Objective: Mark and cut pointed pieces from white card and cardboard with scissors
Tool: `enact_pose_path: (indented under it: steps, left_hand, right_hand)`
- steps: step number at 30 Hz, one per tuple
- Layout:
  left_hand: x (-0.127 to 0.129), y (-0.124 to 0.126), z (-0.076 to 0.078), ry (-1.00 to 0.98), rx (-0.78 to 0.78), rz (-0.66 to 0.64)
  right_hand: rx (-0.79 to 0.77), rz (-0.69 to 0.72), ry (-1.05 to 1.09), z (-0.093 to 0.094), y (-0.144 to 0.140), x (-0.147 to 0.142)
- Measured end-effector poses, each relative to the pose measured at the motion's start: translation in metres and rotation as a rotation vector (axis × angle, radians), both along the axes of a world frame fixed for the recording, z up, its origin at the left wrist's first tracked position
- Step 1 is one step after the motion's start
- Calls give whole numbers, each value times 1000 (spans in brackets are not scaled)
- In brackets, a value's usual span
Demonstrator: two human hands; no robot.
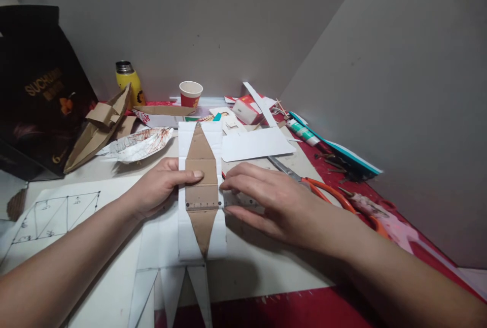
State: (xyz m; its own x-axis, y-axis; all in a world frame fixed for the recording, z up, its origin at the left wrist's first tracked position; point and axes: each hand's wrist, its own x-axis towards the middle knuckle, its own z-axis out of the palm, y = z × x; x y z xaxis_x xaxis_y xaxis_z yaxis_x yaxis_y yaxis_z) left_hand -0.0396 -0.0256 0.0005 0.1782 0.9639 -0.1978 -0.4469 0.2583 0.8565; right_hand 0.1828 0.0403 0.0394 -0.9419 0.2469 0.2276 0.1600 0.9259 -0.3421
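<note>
My left hand (162, 186) grips the left edge of a white strip (218, 244) that carries a brown cardboard cutout (201, 170). Its thumb presses flat on the cardboard; the other fingers are hidden behind. The cutout has a rectangular middle, crossed by fold lines, and a pointed end above and below. A clear ruler (203, 205) lies across the lower part of the middle and extends right, between the fingers and thumb of my right hand (262, 198). That hand's fingertips meet the strip's right edge. Something small and reddish by its index finger is mostly hidden.
Orange-handled scissors (323, 188) lie to the right, near a white card (258, 144). A paper cup (190, 94) and a yellow bottle (129, 82) stand at the back. Cardboard boat shapes (99, 127) lean by a black box (38, 89). Marked paper (57, 216) lies left.
</note>
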Motion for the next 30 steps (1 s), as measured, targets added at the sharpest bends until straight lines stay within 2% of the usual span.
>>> enact_pose_path:
  steps: [9,30]
  left_hand:
    - [2,0,1,-4,-8,18]
    - [2,-2,1,2,-11,29]
  right_hand:
    - [34,-8,-7,-2,-2,1]
    - [-12,18,-9,1,-1,-3]
